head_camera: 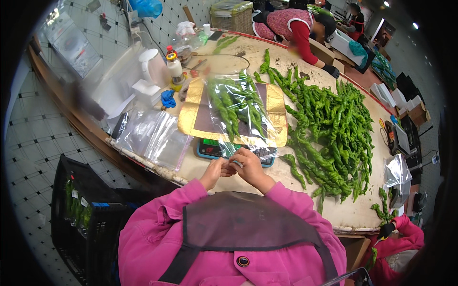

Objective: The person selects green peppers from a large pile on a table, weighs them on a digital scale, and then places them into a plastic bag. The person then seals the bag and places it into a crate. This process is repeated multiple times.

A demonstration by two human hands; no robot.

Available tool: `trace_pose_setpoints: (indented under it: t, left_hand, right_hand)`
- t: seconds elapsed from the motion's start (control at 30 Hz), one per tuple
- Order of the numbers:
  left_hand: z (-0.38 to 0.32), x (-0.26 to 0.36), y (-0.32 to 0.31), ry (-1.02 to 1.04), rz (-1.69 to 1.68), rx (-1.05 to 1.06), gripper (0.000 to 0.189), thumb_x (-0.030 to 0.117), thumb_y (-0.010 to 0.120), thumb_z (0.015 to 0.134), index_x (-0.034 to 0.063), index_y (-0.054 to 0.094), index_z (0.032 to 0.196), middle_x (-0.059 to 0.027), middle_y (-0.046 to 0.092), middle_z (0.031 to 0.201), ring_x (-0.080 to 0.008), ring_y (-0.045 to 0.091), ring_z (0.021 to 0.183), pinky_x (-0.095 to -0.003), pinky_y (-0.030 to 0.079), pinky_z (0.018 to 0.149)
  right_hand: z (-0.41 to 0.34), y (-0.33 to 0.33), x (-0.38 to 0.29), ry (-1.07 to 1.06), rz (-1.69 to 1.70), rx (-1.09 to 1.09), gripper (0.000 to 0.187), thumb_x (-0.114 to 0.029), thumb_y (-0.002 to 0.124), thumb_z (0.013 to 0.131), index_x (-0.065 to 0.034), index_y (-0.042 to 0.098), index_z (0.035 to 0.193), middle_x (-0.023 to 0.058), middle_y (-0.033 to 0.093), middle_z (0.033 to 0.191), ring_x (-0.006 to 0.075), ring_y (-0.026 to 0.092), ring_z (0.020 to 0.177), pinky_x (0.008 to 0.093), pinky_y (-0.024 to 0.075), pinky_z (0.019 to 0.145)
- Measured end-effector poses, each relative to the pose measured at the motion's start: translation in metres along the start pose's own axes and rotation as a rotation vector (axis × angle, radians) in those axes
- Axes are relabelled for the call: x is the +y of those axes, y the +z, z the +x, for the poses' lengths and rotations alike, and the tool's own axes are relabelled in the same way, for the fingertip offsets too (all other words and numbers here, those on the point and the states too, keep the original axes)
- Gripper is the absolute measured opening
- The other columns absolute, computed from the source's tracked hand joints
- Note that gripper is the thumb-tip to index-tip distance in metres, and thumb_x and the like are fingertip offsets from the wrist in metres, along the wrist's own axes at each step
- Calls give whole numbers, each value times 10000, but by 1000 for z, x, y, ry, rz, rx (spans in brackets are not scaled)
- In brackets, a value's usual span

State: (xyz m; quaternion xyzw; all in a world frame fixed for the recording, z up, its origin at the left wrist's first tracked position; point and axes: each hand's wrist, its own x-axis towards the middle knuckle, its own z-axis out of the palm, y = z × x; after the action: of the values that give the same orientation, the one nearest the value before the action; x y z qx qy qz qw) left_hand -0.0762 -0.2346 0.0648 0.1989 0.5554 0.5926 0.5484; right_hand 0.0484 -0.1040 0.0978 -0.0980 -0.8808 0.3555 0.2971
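A clear plastic bag (pixel 239 107) of long green peppers lies on a gold-edged dark mat (pixel 200 118), which covers most of a digital scale (pixel 208 151) with a lit green display. At the bag's near end, my left hand (pixel 217 173) and my right hand (pixel 249 167) meet, fingertips pinched on the film. Fingers hide the exact spot they grip. To the right spreads a large heap of loose green peppers (pixel 329 132), with a single pepper (pixel 294 171) close to my right hand.
Flat clear bags (pixel 154 137) lie left of the scale. Beyond them stand a jar (pixel 174 69), a white kettle (pixel 153 66) and a crumpled blue glove (pixel 168 99). A black crate (pixel 89 214) holds bagged peppers. Co-workers' gloved hands (pixel 331 70) are at the far and right table edges.
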Motion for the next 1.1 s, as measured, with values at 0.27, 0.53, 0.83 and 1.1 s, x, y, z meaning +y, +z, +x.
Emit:
trace_pose_setpoints:
  t: [0.27,0.53,0.83,1.1]
  left_hand:
    - [-1,-5,6,-94,-72,99,423,332,380,1018,-17,617,997,-143,687,904,-261,699,810,-381,576,807]
    - [-3,-10,-5,-13,91,146,484,371,384,1044,-50,623,1049,-194,721,951,-229,723,787,-314,577,707]
    - [-2,-25,-44,3,177,87,457,331,428,1029,-72,643,1046,-195,723,897,-214,718,747,-290,571,675]
    - [-17,33,-56,732,1568,497,611,188,686,822,89,497,1395,-156,571,1345,-282,546,1237,-436,404,1065]
  right_hand:
    - [-6,8,-5,-183,-148,27,150,-18,723,735,-29,626,850,101,583,848,305,591,782,403,479,668]
    - [-54,-29,15,-300,-369,-315,124,-20,625,698,-26,571,810,130,533,835,330,558,830,425,452,709]
    - [-239,-210,3,567,-526,-1641,138,-202,672,815,-95,746,863,92,726,875,306,707,838,449,550,744]
    - [-44,-163,61,-211,-775,-195,277,-133,628,814,-63,550,1071,137,576,1221,307,550,1101,413,450,911]
